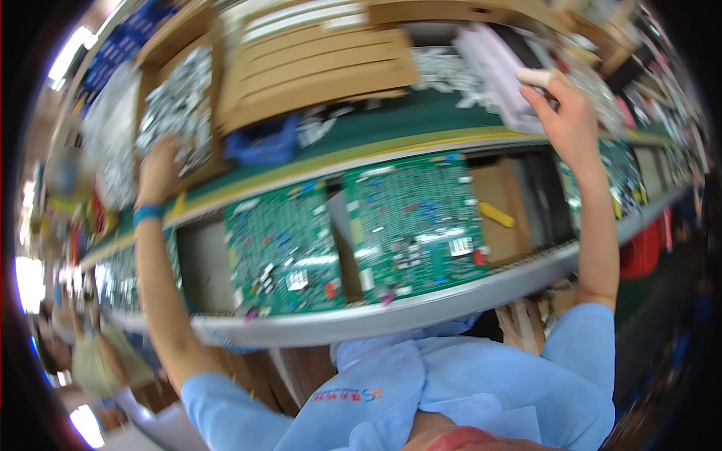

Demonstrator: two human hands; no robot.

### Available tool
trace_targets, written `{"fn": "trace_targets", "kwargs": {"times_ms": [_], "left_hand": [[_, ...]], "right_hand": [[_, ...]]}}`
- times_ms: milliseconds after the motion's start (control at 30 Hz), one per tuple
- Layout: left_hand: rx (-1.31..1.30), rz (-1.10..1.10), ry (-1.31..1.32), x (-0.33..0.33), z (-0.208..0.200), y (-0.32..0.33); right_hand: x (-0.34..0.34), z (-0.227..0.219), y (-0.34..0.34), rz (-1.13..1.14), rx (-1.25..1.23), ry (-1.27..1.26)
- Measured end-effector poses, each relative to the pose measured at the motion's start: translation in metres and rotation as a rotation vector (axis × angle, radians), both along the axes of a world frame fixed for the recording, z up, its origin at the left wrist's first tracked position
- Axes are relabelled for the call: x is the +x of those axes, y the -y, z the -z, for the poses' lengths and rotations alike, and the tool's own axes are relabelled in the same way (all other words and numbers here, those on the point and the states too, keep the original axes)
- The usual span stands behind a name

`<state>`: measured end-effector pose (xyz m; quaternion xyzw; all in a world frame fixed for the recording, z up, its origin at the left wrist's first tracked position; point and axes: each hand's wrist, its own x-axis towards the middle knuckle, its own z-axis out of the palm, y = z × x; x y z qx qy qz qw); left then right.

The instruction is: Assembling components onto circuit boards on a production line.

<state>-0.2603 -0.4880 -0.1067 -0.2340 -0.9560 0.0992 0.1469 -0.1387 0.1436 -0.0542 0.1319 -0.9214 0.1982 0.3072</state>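
Observation:
My left hand (pixel 160 161), with a blue band at its wrist, reaches into an open cardboard box of small silvery-grey parts (pixel 180 94). Its fingers are blurred among the parts, so their grip is unclear. My right hand (pixel 569 116) is raised beside a long pale lilac box (pixel 492 71). Thumb and index finger are drawn together; a whitish cover shows on the index finger, and anything held is too small to make out. Between my arms, two green circuit boards, the left one (pixel 282 252) and the right one (pixel 414 225), lie on the conveyor line, fitted with many small components.
A silver rail (pixel 391 310) runs along the line's near edge. Behind the boards are a blue bin (pixel 263 141), a large cardboard tray (pixel 316 71) and loose pale parts (pixel 451 75). A yellow tool-like piece (pixel 496 215) lies right of the boards. Another person (pixel 109 357) is at far left.

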Motion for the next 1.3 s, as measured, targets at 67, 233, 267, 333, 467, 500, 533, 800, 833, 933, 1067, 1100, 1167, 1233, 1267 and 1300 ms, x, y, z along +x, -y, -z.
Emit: {"fn": "trace_targets", "kwargs": {"times_ms": [67,233,267,333,467,500,533,800,833,933,1067,1100,1167,1233,1267,1300], "left_hand": [[0.054,-0.072,0.217,0.001,-0.021,-0.024],[-0.276,-0.106,0.112,-0.022,-0.03,-0.029],[-0.24,-0.061,0.105,-0.023,-0.027,-0.027],[-0.172,-0.077,0.107,-0.018,-0.025,-0.023],[0.104,-0.193,0.16,-0.005,-0.025,-0.023],[0.206,-0.241,0.19,-0.001,-0.024,-0.021],[0.234,-0.203,0.183,0.004,-0.023,-0.005],[0.401,-0.413,0.187,0.006,-0.014,-0.008],[0.404,-0.414,0.191,0.003,-0.009,0.003],[0.412,-0.243,0.097,-0.004,-0.003,0.008],[0.523,-0.271,0.102,0.001,-0.003,-0.01],[0.466,-0.286,0.097,0.003,-0.004,-0.006],[0.405,-0.304,0.099,0.006,-0.007,0.0],[0.425,-0.356,0.129,0.01,-0.007,0.006],[0.422,-0.34,0.093,0.011,-0.006,0.01],[0.414,-0.349,0.103,0.01,-0.006,0.015]], "right_hand": [[-0.007,0.004,-0.054,0.166,-0.035,-0.004],[-0.047,0.028,-0.165,0.36,-0.032,0.062],[-0.057,0.033,-0.17,0.303,-0.059,0.1],[-0.078,0.043,-0.178,0.263,-0.048,0.194],[-0.107,0.049,-0.167,0.187,-0.102,0.226],[-0.111,0.04,-0.159,0.222,-0.021,0.231],[-0.11,0.034,-0.15,0.251,0.053,0.235],[-0.034,0.029,-0.156,0.201,-0.185,0.45],[-0.029,0.034,-0.155,0.202,-0.181,0.454],[-0.021,0.046,-0.156,0.203,-0.236,0.334],[-0.011,0.056,-0.15,0.072,0.053,0.094],[-0.011,0.054,-0.15,0.067,0.055,0.095],[-0.009,0.051,-0.15,0.093,0.051,0.202],[-0.013,0.045,-0.151,0.06,0.049,0.227],[-0.017,0.042,-0.151,0.03,0.046,0.245],[-0.021,0.041,-0.154,0.022,0.041,0.258]]}}
